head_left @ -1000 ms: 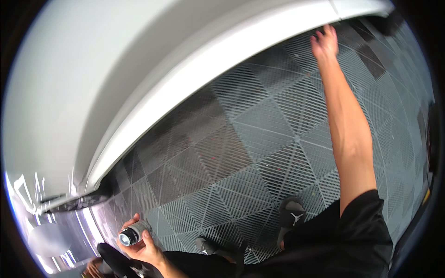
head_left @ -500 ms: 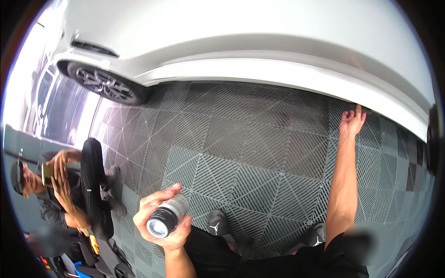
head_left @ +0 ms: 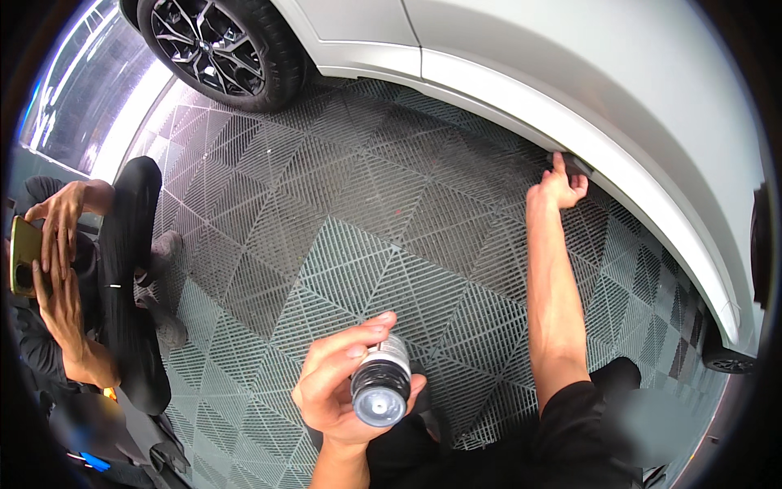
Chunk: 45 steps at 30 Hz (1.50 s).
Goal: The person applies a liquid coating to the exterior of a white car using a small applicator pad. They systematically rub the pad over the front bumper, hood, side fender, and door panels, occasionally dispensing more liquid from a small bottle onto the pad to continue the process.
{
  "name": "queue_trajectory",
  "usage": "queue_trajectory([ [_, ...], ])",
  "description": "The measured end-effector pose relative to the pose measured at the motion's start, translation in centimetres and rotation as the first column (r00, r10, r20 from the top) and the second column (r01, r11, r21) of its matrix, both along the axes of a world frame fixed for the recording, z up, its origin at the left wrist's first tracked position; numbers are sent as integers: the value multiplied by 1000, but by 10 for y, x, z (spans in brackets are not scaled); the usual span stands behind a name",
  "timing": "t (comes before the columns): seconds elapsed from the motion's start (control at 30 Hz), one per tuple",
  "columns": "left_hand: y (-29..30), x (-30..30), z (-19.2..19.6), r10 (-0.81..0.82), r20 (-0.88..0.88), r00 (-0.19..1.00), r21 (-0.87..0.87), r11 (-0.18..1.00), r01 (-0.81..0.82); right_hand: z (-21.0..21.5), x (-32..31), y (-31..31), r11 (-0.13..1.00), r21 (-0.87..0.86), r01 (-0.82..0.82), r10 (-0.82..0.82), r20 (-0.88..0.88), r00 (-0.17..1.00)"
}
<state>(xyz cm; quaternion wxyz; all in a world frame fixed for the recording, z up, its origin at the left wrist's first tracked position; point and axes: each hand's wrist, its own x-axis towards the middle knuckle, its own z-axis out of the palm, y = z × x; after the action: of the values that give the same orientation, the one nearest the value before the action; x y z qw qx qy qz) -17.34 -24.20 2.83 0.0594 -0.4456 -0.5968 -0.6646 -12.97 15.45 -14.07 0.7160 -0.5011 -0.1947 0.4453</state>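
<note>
The left hand (head_left: pixel 332 399) grasps the bottle (head_left: pixel 381 373), near and about mid-scene, its pale round end facing the head. Farther off to the right, the right hand (head_left: pixel 558 191) reaches the lower edge of the car (head_left: pixel 570 41)'s sill (head_left: pixel 525 102), a small dark piece (head_left: pixel 579 165) by its fingers; whether it grips that cannot be told. At left, another person (head_left: pixel 134 261) holds a phone (head_left: pixel 24 248).

Bottle (head_left: pixel 384 376) in the left hand (head_left: pixel 342 381) is shiny, plastic-looking at the black end. Car sill (head_left: pixel 513 94) by the right hand (head_left: pixel 557 190): smooth, really glossy paint. Floor tiles (head_left: pixel 391 216) between them look like matt ribbed plastic.
</note>
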Motion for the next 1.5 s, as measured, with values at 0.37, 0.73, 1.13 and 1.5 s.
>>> queue_trajectory([
  [0.37,-10,-25,-11,-60,109,992,-52,996,66,16,-176,-43,992,124,-6,-7,103,995],
  [0.73,-8,-27,-15,-25,137,990,18,1000,22,10,-266,-62,994,104,44,-86,435,896],
  [1.13,13,10,-1,-28,117,993,16,1000,26,-31,-180,-75,798,112,-592,547,275,791],
  [1.5,44,45,14,11,72,997,-49,999,-8,-30,48,-151,144,17,-989,830,-546,112],
])
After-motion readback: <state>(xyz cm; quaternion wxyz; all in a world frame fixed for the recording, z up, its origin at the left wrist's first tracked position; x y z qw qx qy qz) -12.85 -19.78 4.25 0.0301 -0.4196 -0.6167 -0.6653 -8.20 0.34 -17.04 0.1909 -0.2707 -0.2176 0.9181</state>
